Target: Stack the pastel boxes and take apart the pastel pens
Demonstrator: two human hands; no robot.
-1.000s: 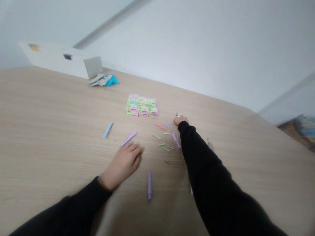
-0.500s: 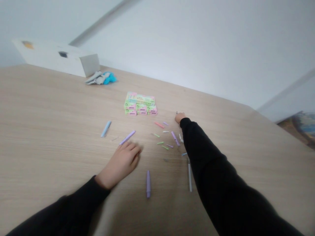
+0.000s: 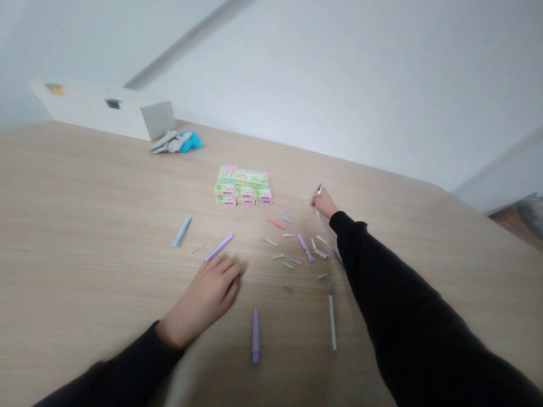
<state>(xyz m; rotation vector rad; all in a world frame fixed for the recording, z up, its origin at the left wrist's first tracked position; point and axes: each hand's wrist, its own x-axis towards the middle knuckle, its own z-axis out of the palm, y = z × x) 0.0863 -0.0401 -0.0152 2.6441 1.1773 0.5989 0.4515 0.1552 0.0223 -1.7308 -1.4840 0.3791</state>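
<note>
My left hand point(image 3: 212, 291) rests on the table, palm down with fingers loosely bent and apart, and holds nothing. Just beyond its fingertips lies a thin purple pen part point(image 3: 219, 247). Farther forward on the right, my right hand point(image 3: 324, 202) is closed around a slim white pen piece point(image 3: 319, 189) with a dark tip, which sticks out above and below the fingers. Between the hands small parts are scattered: a pink piece point(image 3: 276, 223), a purple clip-like part point(image 3: 305, 247), green slivers point(image 3: 287, 264) and white bits point(image 3: 321, 254).
A purple pen barrel point(image 3: 255, 336) and a thin white tube point(image 3: 332, 323) lie near me. At left is a light blue piece point(image 3: 182, 232). Stacked small green-and-pink boxes point(image 3: 244, 191) stand beyond, with crumpled gloves point(image 3: 176, 142) and a white box point(image 3: 99, 116) behind.
My right hand has moved to the right and lifted, and the white piece now shows in its fingers. The left hand has stayed about where it was. The view has shifted slightly.
</note>
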